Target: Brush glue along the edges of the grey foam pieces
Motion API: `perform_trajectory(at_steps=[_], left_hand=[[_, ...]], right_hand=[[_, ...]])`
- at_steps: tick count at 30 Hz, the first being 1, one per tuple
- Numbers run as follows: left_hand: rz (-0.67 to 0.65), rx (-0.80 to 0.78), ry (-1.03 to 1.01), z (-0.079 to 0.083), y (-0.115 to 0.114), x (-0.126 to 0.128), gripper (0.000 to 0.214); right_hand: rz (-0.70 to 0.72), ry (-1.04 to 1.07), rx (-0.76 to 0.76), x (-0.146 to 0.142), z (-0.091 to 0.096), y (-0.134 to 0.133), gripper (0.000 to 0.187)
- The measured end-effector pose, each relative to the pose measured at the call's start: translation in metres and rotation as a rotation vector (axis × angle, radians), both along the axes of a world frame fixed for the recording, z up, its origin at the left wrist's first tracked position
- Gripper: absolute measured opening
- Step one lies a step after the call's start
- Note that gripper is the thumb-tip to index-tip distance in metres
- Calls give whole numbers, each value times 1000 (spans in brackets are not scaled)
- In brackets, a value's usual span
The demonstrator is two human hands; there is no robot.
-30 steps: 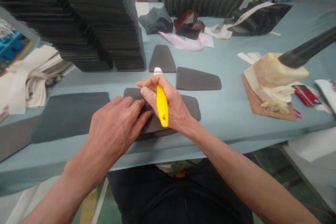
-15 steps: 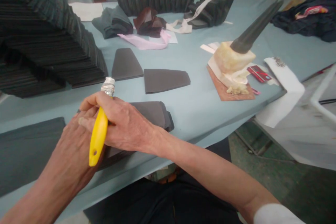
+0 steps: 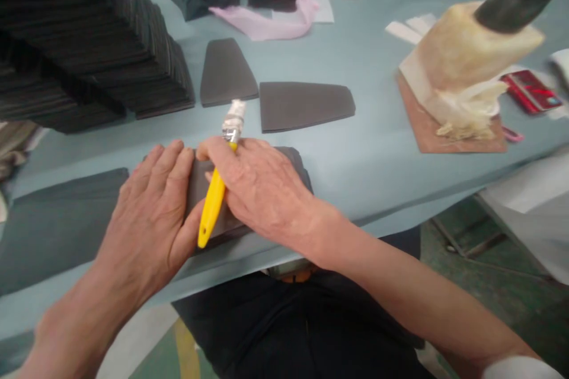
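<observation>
Held in my right hand (image 3: 271,189) is a brush with a yellow handle (image 3: 213,204); its whitish, coated tip points away from me. The same hand rests on a folded dark grey fabric piece (image 3: 296,161) near the table's front edge. My left hand (image 3: 149,207) lies flat, fingers stretched, at that piece's left end. Left of it is a larger dark green-grey cloth (image 3: 57,225). Two cut dark panels lie beyond my hands: a tapered one (image 3: 226,71) and a longer one (image 3: 306,106).
Tall stacks of dark pieces (image 3: 111,41) rise at the left. On the right, a yellowish block (image 3: 462,41) with a thick dark handle sits on a brown board (image 3: 427,130), near a red box (image 3: 531,92). A pink strip (image 3: 262,22) lies at the back of the blue-covered table (image 3: 355,172).
My left hand has turned out from beneath the right and now lies flat beside it. The right hand, still gripping the brush, has shifted right in view. The view has tilted downward.
</observation>
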State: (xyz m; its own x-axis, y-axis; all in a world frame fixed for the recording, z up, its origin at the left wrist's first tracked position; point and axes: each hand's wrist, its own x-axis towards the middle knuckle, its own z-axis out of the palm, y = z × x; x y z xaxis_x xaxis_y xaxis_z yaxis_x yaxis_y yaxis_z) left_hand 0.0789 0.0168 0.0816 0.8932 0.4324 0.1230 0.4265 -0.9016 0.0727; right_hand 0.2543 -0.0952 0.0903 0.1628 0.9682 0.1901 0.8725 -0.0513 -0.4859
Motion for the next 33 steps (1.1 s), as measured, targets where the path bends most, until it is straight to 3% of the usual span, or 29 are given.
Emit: perform_trajectory(at_steps=[4,12,21,28,31,33], left_hand=[[-15,53,19,-1,-2,-6,88],[-3,-19,14,4,-4,-2,91],[29,33,-99,-10,-8,-1,79],[83,-18,-80,-15,-4,1,84],[121,-68,-83,-9,0,3,82],[175,-105,-114,3,3,0,81]], right_hand=[[17,36,-20,12,0,-11,34],[-1,108,31,15,-8,-14,32],[-4,74,112,14,-23,-14,27],[6,-26,96,15,-20,-11,29],[13,-53,94,15,-18,-12,31],[21,-68,84,17,-16,-11,32]])
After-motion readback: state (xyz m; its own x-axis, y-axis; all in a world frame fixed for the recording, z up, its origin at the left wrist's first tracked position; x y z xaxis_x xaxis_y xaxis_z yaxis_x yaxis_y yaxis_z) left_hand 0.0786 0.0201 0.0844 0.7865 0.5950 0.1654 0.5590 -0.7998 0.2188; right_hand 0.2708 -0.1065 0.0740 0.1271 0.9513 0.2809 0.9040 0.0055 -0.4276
